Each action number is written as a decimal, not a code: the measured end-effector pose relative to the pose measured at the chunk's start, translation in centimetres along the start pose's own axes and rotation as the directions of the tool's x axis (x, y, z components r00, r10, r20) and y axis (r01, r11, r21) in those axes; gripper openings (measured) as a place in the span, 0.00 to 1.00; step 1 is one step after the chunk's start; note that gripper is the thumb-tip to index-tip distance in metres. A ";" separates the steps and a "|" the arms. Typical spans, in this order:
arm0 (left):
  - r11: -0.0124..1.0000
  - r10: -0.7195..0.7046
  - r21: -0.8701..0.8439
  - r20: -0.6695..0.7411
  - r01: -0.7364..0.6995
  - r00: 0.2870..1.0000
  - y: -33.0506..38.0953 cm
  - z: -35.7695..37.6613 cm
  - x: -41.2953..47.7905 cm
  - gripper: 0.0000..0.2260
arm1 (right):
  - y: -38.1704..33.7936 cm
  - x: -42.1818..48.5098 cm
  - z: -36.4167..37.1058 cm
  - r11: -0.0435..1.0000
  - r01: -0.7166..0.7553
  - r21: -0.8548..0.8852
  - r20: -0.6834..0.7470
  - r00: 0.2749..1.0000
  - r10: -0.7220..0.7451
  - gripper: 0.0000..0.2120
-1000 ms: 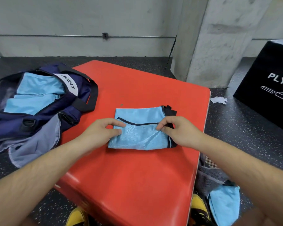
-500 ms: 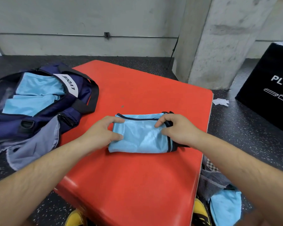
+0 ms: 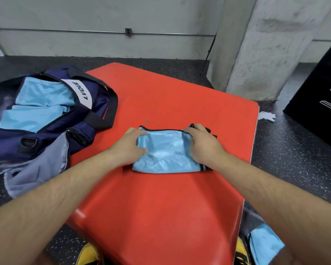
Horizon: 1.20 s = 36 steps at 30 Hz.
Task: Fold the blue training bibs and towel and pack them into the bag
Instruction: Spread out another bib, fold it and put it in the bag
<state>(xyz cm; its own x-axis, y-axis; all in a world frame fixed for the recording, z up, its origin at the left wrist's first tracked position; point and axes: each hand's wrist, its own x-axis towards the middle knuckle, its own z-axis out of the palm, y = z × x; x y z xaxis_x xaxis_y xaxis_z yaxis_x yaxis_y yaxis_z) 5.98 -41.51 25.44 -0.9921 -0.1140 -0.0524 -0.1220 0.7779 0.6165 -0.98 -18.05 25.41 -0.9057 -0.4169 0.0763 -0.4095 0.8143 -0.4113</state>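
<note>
- One bib point(image 3: 166, 150) lies on the counter point(image 3: 161, 207), folded into a small rectangle near the middle and well apart from the bag point(image 3: 52, 134).
- Its left edge is held by the left hand point(image 3: 130, 148) in a closed grip, with fingers curled over the far left corner and the thumb laid on top of the fabric.
- Its right edge is covered by the right hand point(image 3: 203, 144), fingers bent down onto the far right corner. Whether fabric is pinched in that grip or only pressed flat cannot be told.
- The bag stands open at the counter's left side, with folded bibs point(image 3: 36, 109) already laid inside.
- A blue piece point(image 3: 264, 243) is seen low on the right, off the counter, so the task is judged partly done.
- A grey cloth point(image 3: 36, 169) hangs beside the bag; whether it is the towel cannot be told.
- The step in hand is judged to be the squaring of the last fold before the bib is carried over.
- The fabric looks shiny and is likely slippery, so the edges should be lined up and air pressed out towards the open side.
- The dark trim point(image 3: 203, 166) showing at the right should be tucked in, or it may catch on the bag's mouth.
- All layers should be gripped at both ends before lifting; if only the top layer is taken, the fold is likely to open.
- The bib should be carried flat and laid on the stack, not dropped.
</note>
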 end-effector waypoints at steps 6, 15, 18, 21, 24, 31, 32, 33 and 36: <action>0.895 0.136 0.446 -0.211 -0.028 0.968 1.3 0.6 -0.3 0.24 | -2.2 -0.3 0.6 0.895 -0.063 -0.441 -0.190 0.981 -0.025 0.20; 0.849 0.183 0.477 0.136 -0.226 0.974 0.3 3.4 2.0 0.27 | -3.6 -2.0 3.5 0.910 0.028 -0.414 0.092 0.996 0.012 0.32; 0.849 0.145 0.488 0.152 -0.202 0.978 -0.3 3.5 2.2 0.27 | -2.7 -1.7 3.2 0.928 -0.009 -0.373 0.113 0.992 0.054 0.32; 0.837 0.158 0.504 0.146 -0.211 0.977 -0.2 3.3 2.2 0.27 | -3.0 -1.6 3.2 0.916 0.006 -0.402 0.079 0.996 0.028 0.32; 0.810 0.235 0.519 0.139 -0.273 0.962 -0.1 2.9 2.4 0.29 | -4.7 -2.1 2.9 0.886 0.029 -0.463 -0.121 0.988 -0.096 0.28; 0.686 0.289 0.693 0.017 -0.219 0.957 2.0 1.7 2.0 0.23 | -4.4 -2.0 2.3 0.936 0.114 -0.334 0.097 0.992 -0.086 0.30; 0.675 0.294 0.709 -0.003 -0.205 0.956 2.6 1.4 1.7 0.20 | -4.0 -1.8 1.9 0.947 0.159 -0.278 0.114 0.985 -0.132 0.34; 0.669 0.298 0.717 -0.016 -0.197 0.954 3.0 1.3 1.2 0.18 | -3.6 -1.7 1.6 0.955 0.196 -0.223 0.127 0.977 -0.171 0.36; 0.668 0.356 0.717 -0.073 -0.199 0.932 3.0 1.5 -0.1 0.15 | -2.3 -1.8 0.8 0.935 0.284 -0.211 0.132 0.956 -0.261 0.31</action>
<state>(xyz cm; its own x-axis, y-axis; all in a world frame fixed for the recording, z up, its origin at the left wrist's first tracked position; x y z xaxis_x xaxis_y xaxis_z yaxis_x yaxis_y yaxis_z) 5.67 -38.18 26.12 -0.9655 0.1255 0.2283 0.0949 0.9855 -0.1404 1.68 -19.44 25.51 -0.7448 -0.6645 0.0600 -0.6635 0.7282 -0.1715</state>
